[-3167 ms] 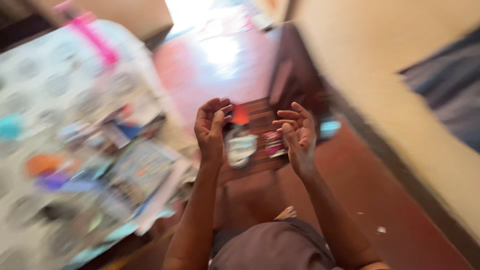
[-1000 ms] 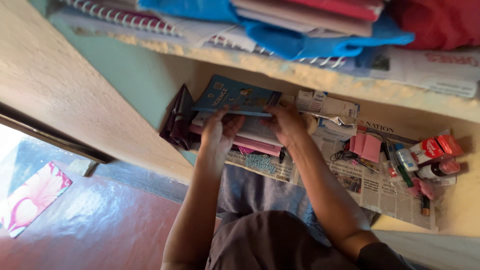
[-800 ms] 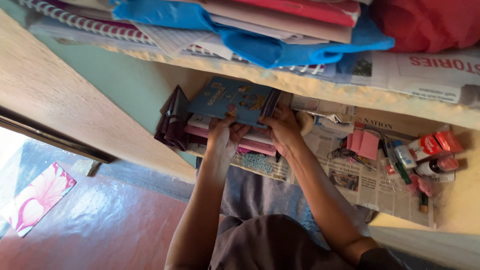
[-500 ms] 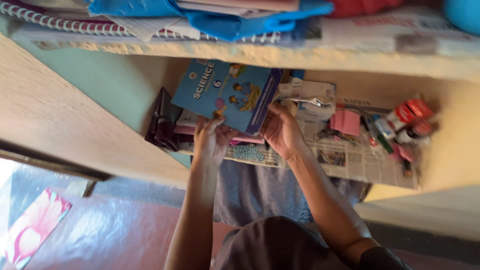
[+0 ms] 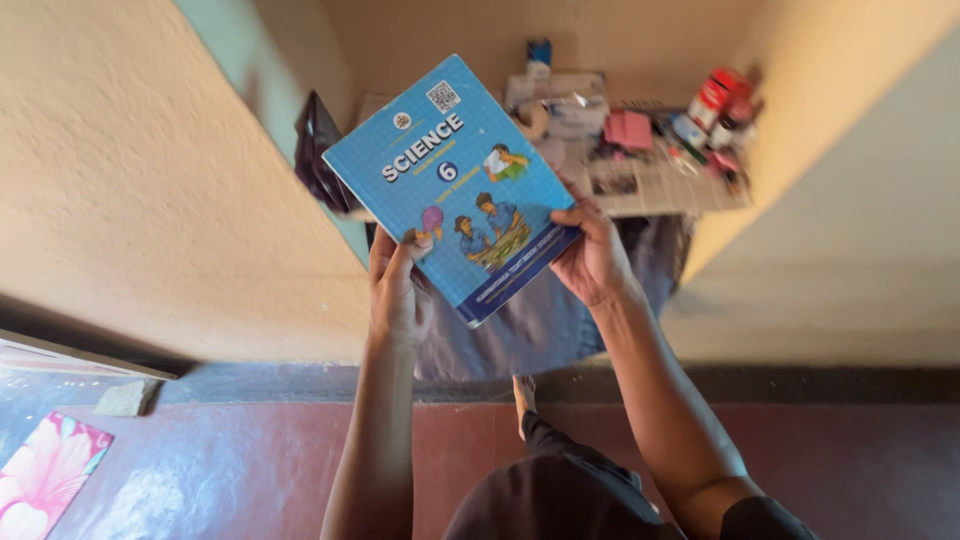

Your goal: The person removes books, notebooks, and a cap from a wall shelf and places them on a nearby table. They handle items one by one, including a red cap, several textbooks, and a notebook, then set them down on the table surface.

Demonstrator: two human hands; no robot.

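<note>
You hold a blue paperback schoolbook with cartoon children on its cover (image 5: pixel 455 185) up in front of the wall shelf (image 5: pixel 650 205), cover facing you, clear of everything lying there. Your left hand (image 5: pixel 398 295) grips the book's lower left edge, thumb on the cover and fingers curled behind it. Your right hand (image 5: pixel 592 262) clamps the lower right edge near the corner, fingers (image 5: pixel 572 216) wrapped over the front.

The book is tilted: its long axis runs from the corner between your hands up and away toward the shelf, top leaning left. Both hands sit at the near end, about equally close, so the far end hangs free.

On the shelf behind the book lie a dark folded pouch (image 5: pixel 318 160) at the left edge, white cartons (image 5: pixel 560 100) in the middle, pink notepaper (image 5: pixel 628 130) and small red-capped bottles (image 5: pixel 715 95) toward the right end, all on newspaper. A pink flowered card (image 5: pixel 45 480) lies on the red floor (image 5: pixel 850 470) at lower left.
</note>
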